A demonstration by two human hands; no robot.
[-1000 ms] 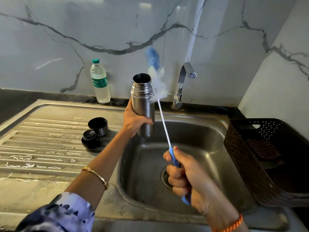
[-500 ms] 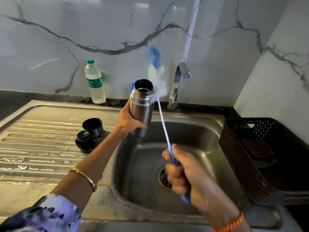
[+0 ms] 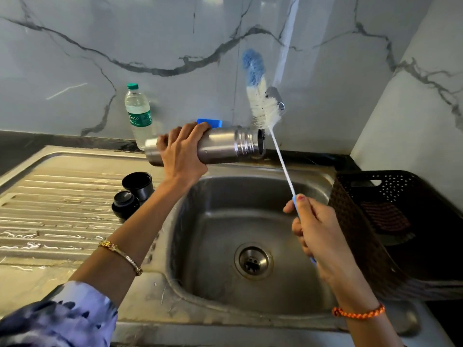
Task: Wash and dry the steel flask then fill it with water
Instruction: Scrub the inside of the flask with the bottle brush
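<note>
My left hand grips the steel flask round its body and holds it nearly level above the sink's back rim, open mouth pointing right. My right hand grips the blue handle of a long bottle brush. The brush's white and blue bristle head stands upright just beyond the flask's mouth, outside it, and hides most of the tap. The flask's two black caps lie on the drainboard to the left.
The steel sink basin with its drain lies below both hands. A plastic water bottle stands at the back wall, a blue object behind the flask. A dark perforated basket sits at the right. The ribbed drainboard is wet.
My left hand has tipped the flask from upright to nearly level, mouth to the right, and raised it. The brush stays outside the flask, and my right hand has shifted right.
</note>
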